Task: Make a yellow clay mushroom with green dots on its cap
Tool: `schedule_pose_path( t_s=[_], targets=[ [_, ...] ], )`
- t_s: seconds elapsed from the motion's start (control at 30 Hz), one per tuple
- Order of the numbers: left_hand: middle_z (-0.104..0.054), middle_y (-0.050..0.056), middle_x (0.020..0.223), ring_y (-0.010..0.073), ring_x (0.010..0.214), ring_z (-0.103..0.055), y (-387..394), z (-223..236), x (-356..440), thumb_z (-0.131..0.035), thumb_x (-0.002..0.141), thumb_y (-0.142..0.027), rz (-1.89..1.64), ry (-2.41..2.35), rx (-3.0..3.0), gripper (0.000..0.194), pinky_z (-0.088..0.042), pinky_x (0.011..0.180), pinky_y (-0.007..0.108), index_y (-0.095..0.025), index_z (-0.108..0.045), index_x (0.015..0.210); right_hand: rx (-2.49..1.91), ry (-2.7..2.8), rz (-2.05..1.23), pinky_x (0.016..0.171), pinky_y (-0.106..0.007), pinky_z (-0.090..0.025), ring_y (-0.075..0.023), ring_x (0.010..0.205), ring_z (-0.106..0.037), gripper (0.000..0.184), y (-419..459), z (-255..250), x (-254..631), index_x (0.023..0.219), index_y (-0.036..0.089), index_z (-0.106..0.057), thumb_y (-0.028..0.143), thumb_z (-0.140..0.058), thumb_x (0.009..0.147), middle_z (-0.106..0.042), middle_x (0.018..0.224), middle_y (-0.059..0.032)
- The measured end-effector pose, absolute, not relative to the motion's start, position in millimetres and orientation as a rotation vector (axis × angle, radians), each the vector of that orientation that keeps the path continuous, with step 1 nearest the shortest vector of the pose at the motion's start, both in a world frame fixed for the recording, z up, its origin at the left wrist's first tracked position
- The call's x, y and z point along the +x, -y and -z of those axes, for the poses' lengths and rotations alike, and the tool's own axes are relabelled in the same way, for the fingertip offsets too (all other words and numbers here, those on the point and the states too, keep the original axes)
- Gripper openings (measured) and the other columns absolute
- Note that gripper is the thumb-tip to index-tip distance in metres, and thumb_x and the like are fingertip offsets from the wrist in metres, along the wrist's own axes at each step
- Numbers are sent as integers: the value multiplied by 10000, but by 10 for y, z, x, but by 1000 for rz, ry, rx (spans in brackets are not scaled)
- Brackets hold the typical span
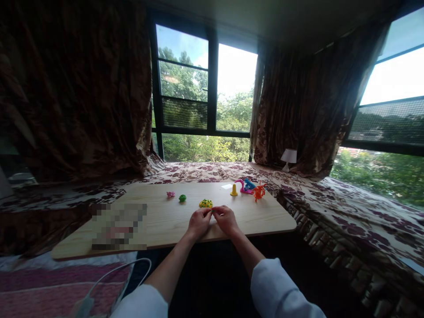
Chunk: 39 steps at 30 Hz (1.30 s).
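My left hand (198,223) and my right hand (226,219) meet over the near middle of a light wooden board (159,221). Both have their fingers curled and pinched together at a small piece between them that I cannot make out. Just beyond the fingertips lies a yellow lump with green dots (206,203). Farther left sit a small green lump (182,198) and a small pink lump (170,194).
At the board's far right stand a yellow cone (234,190), a pink and blue figure (245,185) and an orange figure (259,191). A blurred patch covers the board's near left. A small white lamp (289,159) stands by the curtains. A white cable (112,274) lies at the lower left.
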State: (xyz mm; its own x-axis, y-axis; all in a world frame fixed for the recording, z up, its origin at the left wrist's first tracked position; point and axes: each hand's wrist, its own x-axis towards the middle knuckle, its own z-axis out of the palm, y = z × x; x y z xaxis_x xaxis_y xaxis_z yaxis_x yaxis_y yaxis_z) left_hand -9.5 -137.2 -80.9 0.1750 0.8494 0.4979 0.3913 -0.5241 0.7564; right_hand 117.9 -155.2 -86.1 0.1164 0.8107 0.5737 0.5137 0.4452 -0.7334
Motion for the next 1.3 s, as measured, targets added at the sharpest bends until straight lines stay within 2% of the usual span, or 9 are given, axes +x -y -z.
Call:
schedule_pose_path(
  t_s=[0.2,0.4,0.6,0.77,0.93,1.03,1.1,1.2,1.3],
  targets=[
    [-673,45,752,184,752,-592,1436,772,-96,-521,726,-244,-1293,-1173,2032,169,-425,737,295,-199,-683,708,-1272,1554,-252,689,-248,-452,-145,693,-584,149,1611,836,1173,744,202,-691,175,-545,725,-636,736,-23],
    [-667,41,855,171,795,-590,1448,775,-89,-559,698,-217,-1308,-1226,2031,185,-422,751,279,-202,-665,848,-1304,1530,-252,699,-255,-464,-148,710,-597,170,1605,838,1181,792,193,-682,159,-538,708,-655,783,-29],
    [-667,40,810,160,765,-594,1457,757,-132,-489,773,-269,-1282,-1269,2045,201,-422,723,271,-187,-660,839,-1285,1542,-293,633,-232,-473,-129,649,-598,225,1585,858,1163,906,193,-646,178,-533,711,-660,771,-9],
    [-663,49,898,169,848,-584,1467,751,-122,-475,785,-260,-1253,-1300,2064,222,-408,771,271,-194,-661,887,-1296,1546,-275,648,-237,-449,-136,661,-581,151,1585,862,1170,799,181,-664,258,-556,728,-647,752,-25],
    [-654,26,764,148,704,-579,1467,779,-109,-536,741,-255,-1226,-1335,2068,191,-413,676,260,-186,-654,875,-1318,1553,-237,636,-237,-424,-141,660,-562,142,1574,870,1192,734,164,-658,237,-536,743,-632,710,-36],
    [-647,24,745,147,695,-572,1504,752,-110,-521,758,-289,-1218,-1349,2072,193,-405,663,261,-187,-661,844,-1308,1561,-237,651,-239,-425,-143,672,-561,156,1568,870,1199,726,166,-656,235,-519,753,-632,710,-33],
    [-651,29,768,153,728,-574,1540,713,-111,-516,765,-285,-1219,-1352,2076,192,-401,677,263,-194,-668,838,-1289,1560,-238,687,-248,-433,-148,713,-568,181,1565,867,1197,758,167,-661,227,-490,768,-639,746,-38],
    [-658,30,785,160,757,-574,1587,652,-110,-526,758,-258,-1224,-1349,2086,169,-399,689,263,-207,-678,808,-1248,1557,-242,727,-245,-450,-135,751,-580,248,1559,871,1185,917,178,-645,150,-465,749,-641,874,-38],
    [-661,26,784,160,757,-575,1615,620,-104,-535,747,-236,-1227,-1347,2096,156,-400,688,261,-214,-684,790,-1210,1575,-256,695,-226,-474,-115,704,-589,319,1543,894,1176,957,199,-637,97,-485,696,-632,916,-22]
  ],
)
